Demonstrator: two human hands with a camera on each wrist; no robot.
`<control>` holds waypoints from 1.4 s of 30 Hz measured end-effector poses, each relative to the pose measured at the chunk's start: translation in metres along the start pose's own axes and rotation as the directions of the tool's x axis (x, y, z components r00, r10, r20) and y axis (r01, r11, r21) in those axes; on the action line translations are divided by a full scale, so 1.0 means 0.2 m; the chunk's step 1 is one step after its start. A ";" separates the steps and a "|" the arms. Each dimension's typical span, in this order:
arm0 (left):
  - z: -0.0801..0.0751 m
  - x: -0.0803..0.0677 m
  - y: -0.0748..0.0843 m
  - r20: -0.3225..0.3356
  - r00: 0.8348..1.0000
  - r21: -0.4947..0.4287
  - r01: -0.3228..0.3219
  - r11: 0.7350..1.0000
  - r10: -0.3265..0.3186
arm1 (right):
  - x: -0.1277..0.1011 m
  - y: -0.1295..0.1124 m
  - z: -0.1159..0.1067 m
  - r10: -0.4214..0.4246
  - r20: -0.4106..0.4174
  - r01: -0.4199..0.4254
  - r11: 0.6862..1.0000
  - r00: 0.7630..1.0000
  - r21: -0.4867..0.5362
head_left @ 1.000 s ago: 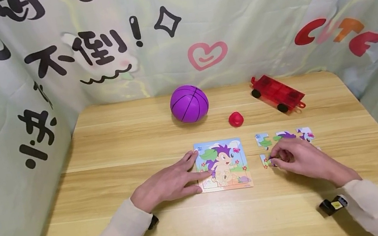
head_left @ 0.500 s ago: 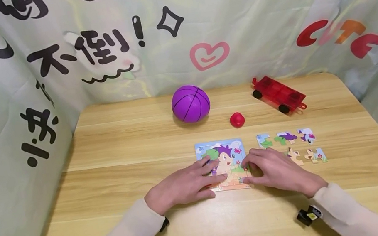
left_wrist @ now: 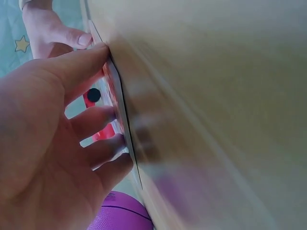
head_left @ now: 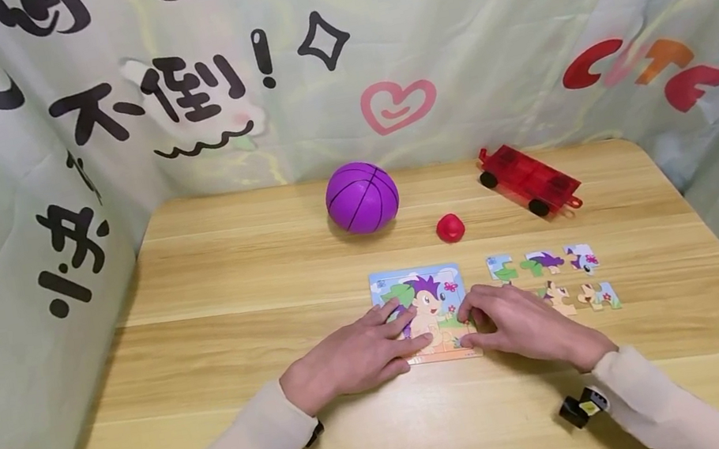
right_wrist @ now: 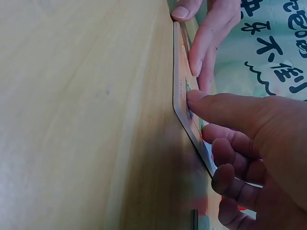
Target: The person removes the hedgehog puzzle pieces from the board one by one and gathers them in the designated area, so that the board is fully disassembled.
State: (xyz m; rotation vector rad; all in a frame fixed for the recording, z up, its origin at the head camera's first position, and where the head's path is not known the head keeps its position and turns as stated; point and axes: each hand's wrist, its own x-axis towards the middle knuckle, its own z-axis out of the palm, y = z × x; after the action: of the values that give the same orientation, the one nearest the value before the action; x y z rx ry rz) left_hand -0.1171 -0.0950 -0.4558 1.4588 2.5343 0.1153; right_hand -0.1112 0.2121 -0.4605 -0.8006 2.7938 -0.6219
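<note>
A square puzzle board (head_left: 426, 297) with a purple-haired hedgehog picture lies flat on the table. My left hand (head_left: 361, 354) rests on its left and lower part, fingers spread and fairly straight; the left wrist view shows the thumb (left_wrist: 88, 60) at the board's edge. At the board's right side my right hand (head_left: 528, 319) pinches a small puzzle piece against the surface. The piece is mostly hidden by thumb and fingers. In the right wrist view the right thumb (right_wrist: 211, 103) touches the board top, with the other fingers curled beyond it.
Several loose puzzle pieces (head_left: 543, 262) lie in two rows right of the board, partly behind the right hand. Farther back are a purple ball (head_left: 362, 198), a small red hat-shaped object (head_left: 450, 228) and a red toy wagon (head_left: 530, 178). A printed curtain (head_left: 475, 19) surrounds the table (head_left: 218, 281).
My right hand has carried a piece from the loose pieces leftward to the board's right side. My left hand has slid right, farther over the board. In the last half second both hands barely moved.
</note>
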 end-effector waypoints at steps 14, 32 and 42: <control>0.02 0.00 -0.01 -0.010 1.000 -0.017 -0.014 1.000 0.014 | -0.03 0.00 0.02 0.039 -0.010 -0.038 0.996 0.999 0.076; 0.03 0.00 -0.01 -0.016 1.000 -0.046 -0.014 0.999 0.013 | -0.06 -0.02 0.05 0.019 -0.115 -0.001 0.988 0.993 0.152; 0.02 -0.01 -0.02 -0.025 0.999 -0.046 -0.022 0.999 0.021 | -0.08 0.01 0.04 0.001 -0.086 0.034 0.916 0.996 0.399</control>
State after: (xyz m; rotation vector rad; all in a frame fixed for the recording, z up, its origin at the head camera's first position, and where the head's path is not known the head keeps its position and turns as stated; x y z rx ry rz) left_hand -0.1182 -0.0980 -0.4607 1.4765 2.5184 0.1948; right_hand -0.0969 0.2193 -0.4687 -0.7239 2.5910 -1.2074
